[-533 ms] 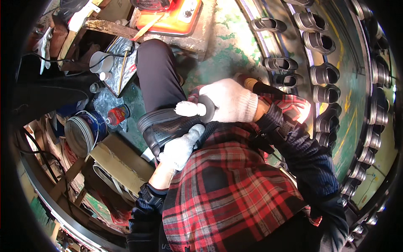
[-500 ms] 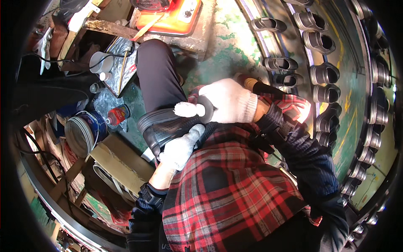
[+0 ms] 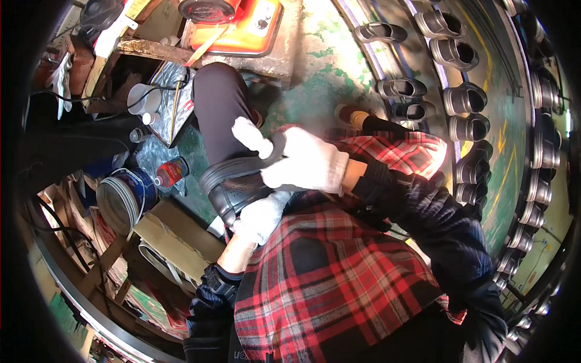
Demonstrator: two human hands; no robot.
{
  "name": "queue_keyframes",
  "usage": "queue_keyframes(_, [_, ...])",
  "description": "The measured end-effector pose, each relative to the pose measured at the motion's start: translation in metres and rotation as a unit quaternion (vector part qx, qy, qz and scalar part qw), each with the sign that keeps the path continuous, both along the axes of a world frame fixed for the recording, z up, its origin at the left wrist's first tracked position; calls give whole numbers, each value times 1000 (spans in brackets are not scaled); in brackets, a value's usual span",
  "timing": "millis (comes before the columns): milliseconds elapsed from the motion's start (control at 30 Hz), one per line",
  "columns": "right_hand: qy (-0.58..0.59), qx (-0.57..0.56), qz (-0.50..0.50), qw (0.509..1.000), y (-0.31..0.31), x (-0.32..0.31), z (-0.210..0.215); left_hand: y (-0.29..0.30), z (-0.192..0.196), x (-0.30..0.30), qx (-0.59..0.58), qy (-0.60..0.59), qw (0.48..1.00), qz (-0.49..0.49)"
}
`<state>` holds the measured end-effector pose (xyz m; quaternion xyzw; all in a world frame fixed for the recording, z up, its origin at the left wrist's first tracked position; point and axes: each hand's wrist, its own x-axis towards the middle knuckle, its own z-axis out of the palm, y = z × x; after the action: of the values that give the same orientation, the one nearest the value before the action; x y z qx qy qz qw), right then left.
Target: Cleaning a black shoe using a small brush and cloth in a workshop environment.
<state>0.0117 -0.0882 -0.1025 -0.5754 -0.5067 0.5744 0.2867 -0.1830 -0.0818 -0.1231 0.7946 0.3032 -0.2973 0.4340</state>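
Observation:
A black shoe [image 3: 233, 196] with a perforated upper lies on its side across my lap, by my dark-trousered knee. My left hand [image 3: 263, 218], in a white knit glove, is closed around its lower side. My right hand [image 3: 308, 160], gloved the same way, grips the dark band [image 3: 233, 170] along the shoe's upper edge, which looks like the sole. The band's end curls up between its fingers, and one finger or the thumb sticks out beyond it. The gloves hide the rest of the shoe.
Black shoes [image 3: 466, 100] stand in rows on racks at the right. An orange appliance [image 3: 242, 36] sits ahead. At the left are a bucket [image 3: 118, 202], a red bottle [image 3: 171, 172], a white cup [image 3: 144, 98] and a cardboard box [image 3: 175, 236].
My right hand has shifted slightly left and turned, its outstretched finger now pointing further up. The band's end has curled upward in its grip. My left hand stays on the shoe.

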Motion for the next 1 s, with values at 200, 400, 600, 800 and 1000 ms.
queue_keyframes(200, [140,5,-80,987,15,27,23,-2,6,-2,-98,-52,977,181])
queue_keyframes(400, [-246,44,87,964,-14,33,8,-9,-9,-15,-127,-70,950,278])
queue_keyframes(600, [-326,81,107,936,-17,26,6,-17,-16,-25,-43,-110,976,185])
queue_keyframes(800, [-349,108,131,922,-18,21,5,-7,-15,-7,-106,-111,948,278])
queue_keyframes(1000, [38,-26,57,997,-20,2,-1,-5,-10,9,-164,-106,907,373])
